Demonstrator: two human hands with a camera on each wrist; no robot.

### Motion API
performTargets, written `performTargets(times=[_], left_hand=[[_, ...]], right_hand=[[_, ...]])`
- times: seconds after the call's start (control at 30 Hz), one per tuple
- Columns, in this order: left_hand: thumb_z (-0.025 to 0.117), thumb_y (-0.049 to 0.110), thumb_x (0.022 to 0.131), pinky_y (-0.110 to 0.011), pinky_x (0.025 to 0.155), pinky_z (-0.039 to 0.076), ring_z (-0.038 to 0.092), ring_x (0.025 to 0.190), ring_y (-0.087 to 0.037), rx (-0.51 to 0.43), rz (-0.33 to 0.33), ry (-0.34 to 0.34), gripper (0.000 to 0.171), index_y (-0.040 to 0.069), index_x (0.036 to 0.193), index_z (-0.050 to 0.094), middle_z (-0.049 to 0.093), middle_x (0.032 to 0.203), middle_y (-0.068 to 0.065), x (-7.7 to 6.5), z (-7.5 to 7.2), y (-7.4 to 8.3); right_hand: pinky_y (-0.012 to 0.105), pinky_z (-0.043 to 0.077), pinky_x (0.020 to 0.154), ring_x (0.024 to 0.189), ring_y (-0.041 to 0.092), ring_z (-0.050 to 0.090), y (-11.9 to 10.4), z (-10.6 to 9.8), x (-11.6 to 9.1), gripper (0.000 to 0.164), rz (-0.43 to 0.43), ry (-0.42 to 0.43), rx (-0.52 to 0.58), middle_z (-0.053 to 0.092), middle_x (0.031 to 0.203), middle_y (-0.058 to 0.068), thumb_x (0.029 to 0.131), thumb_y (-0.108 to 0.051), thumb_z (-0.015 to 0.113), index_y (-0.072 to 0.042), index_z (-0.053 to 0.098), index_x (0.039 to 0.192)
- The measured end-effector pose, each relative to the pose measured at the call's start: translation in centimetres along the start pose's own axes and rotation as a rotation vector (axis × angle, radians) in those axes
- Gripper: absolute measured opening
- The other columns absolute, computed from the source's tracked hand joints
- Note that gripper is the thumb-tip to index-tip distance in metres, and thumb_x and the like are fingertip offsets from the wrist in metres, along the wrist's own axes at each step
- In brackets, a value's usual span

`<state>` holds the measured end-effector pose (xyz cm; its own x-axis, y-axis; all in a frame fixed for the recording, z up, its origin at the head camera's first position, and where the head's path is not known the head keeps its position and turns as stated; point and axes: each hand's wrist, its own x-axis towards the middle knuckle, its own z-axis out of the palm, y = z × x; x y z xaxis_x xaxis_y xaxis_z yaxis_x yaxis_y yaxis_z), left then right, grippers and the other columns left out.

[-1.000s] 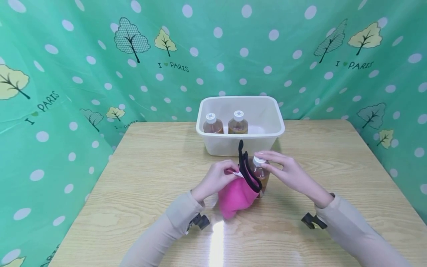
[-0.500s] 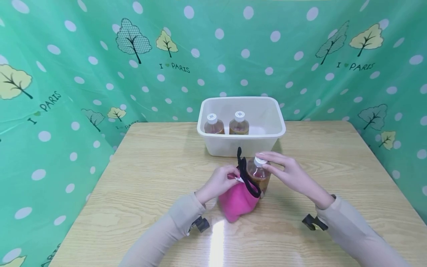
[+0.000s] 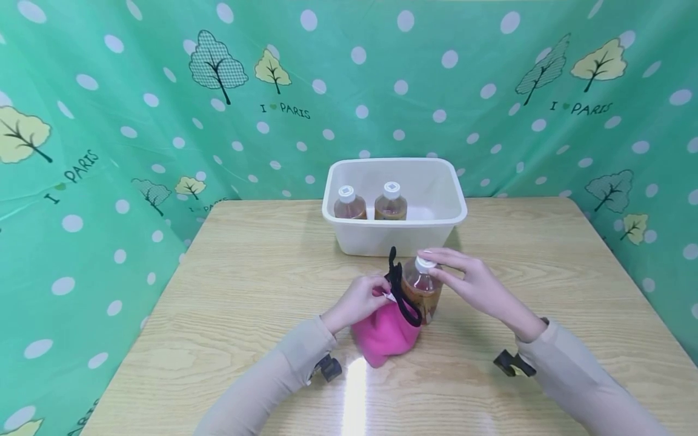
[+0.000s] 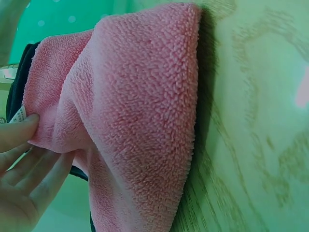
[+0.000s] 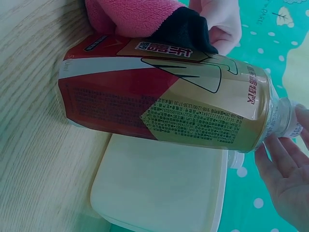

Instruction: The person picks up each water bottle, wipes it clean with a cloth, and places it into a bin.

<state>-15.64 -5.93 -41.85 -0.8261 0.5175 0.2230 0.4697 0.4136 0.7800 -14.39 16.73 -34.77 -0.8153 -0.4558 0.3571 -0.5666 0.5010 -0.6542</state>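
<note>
Thumb and fingers of my left hand (image 3: 358, 301) pinch a fuzzy pink towel (image 3: 387, 333) with black edging and a black hanging loop. In the left wrist view, the thumb lies by a small white label (image 4: 18, 115) at the towel's edge, and folds hang down beside the tabletop. My right hand (image 3: 474, 281) grips the white cap of a plastic drink bottle (image 3: 422, 297). This bottle stands upright on the table with amber contents. Its red-and-gold printed label (image 5: 164, 96) fills much of the right wrist view, where the towel's black edge overlaps the bottle's side.
Behind the hands, a white plastic bin (image 3: 392, 237) stands near the table's far edge. Two similar white-capped bottles, one left (image 3: 350, 206) and one nearer the middle (image 3: 391, 204), stand in it. A green dotted curtain (image 3: 327, 72) hangs behind the wooden table (image 3: 240, 278).
The towel, with my left hand on it, has shifted slightly down toward me and away from the bottle, so more of the bottle's side shows. My right hand keeps its grip on the cap.
</note>
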Motion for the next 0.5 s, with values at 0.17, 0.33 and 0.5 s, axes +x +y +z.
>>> performTargets(times=[0.17,0.33,0.5], left_hand=[[0.06,-0.006,0.074,-0.016,0.071,0.049,0.06,0.082,-0.023,-0.002,0.024,0.033,0.009,-0.004,0.083,0.061,0.062,0.085,-0.013,-0.1,-0.5,0.6],[0.059,-0.006,0.075,-0.016,0.072,0.049,0.061,0.083,-0.023,-0.017,0.034,0.059,0.013,-0.003,0.087,0.061,0.062,0.089,-0.013,-0.1,-1.2,1.6],[0.059,-0.007,0.075,-0.016,0.072,0.049,0.061,0.083,-0.023,-0.034,0.06,0.081,0.014,-0.003,0.088,0.061,0.062,0.088,-0.013,0.0,-1.7,2.4]], right_hand=[[0.034,0.039,0.094,0.115,0.02,0.047,0.1,0.1,0.0,0.032,-0.005,-0.001,0.007,0.054,0.122,0.006,0.084,-0.013,0.058,-0.01,0.058,0.116],[0.036,0.04,0.093,0.114,0.02,0.048,0.1,0.1,-0.1,0.032,-0.007,0.006,0.008,0.055,0.121,0.007,0.084,-0.012,0.059,-0.01,0.059,0.115],[0.026,0.039,0.094,0.114,0.017,0.047,0.1,0.1,-0.1,0.032,-0.011,0.009,0.009,0.055,0.121,0.006,0.084,-0.012,0.059,-0.01,0.059,0.115]])
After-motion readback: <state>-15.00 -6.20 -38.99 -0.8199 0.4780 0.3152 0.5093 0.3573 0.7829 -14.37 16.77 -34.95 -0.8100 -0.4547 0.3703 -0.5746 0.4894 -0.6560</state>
